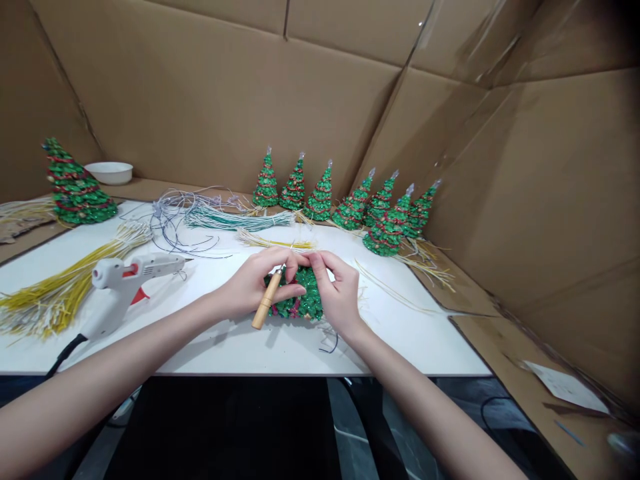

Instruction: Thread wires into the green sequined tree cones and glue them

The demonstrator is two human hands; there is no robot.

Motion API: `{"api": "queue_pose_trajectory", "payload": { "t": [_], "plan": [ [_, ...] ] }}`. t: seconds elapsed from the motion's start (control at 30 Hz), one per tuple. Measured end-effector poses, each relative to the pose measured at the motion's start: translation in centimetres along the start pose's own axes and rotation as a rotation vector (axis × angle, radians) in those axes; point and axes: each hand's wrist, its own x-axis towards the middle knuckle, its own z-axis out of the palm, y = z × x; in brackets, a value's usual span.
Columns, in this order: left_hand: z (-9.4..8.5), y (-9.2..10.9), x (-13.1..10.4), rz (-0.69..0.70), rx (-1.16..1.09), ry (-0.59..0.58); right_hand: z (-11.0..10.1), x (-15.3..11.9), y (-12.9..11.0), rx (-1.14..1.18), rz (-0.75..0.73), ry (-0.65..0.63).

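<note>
A green glittery tree (311, 293) with red trim lies on its side near the front of the white table, between my two hands. My left hand (260, 280) is closed around a wooden-handled tool (267, 300), whose handle points down toward me, and its thumb rests over the tree. Against the tree's right side, my right hand (340, 287) is closed, with thumb and index finger pinched at its upper edge beside my left fingertips. Whatever small piece lies between those fingertips is hidden. A dark wire (330, 345) curls on the table below the tree.
A white glue gun (117, 287) and yellow wire bundles (65, 283) occupy the left side. Green and white wires (235, 219) lie behind my hands. Several small trees (385, 230) stand at the back right; a larger tree (77, 187) and white bowl (111, 173) are back left. Cardboard walls (225, 87) surround the table.
</note>
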Motion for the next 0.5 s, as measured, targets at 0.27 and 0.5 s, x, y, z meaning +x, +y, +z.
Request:
{"api": "queue_pose_trajectory", "payload": {
  "t": [0.27, 0.5],
  "plan": [
    [-2.2, 0.7, -0.6, -0.132, -0.067, 0.231, -5.6, 1.9, 3.5, -0.187, 0.044, 0.121],
    [-2.2, 0.4, -1.0, -0.128, -0.095, 0.274, -7.8, 5.8, 9.1, -0.484, 0.05, 0.034]
  ]
}}
